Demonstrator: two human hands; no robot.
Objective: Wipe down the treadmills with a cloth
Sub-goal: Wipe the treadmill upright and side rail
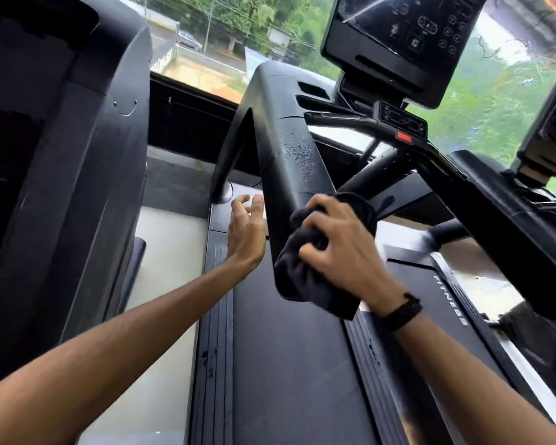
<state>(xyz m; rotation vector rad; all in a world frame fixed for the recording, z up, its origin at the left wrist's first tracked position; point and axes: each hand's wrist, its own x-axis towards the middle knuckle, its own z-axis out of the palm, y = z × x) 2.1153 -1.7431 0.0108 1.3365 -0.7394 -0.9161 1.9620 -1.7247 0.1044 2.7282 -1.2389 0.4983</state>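
Near end of the treadmill's left arm (289, 162) is being wiped with a dark cloth (305, 268) bunched in the right hand (334, 239), left hand (246, 229) released beside it; droplets (294, 149) farther up likely wiped next.

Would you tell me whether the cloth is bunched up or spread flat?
Bunched up: the right hand grips the cloth in a wad.

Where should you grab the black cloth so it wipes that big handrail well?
Grab the cloth by its bunched upper part, from above, as the right hand does now. It drapes over the sloping handrail, so fingers curled over the top likely press it flat against the rail while the loose end hangs below. The left hand is open beside the rail, holding nothing.
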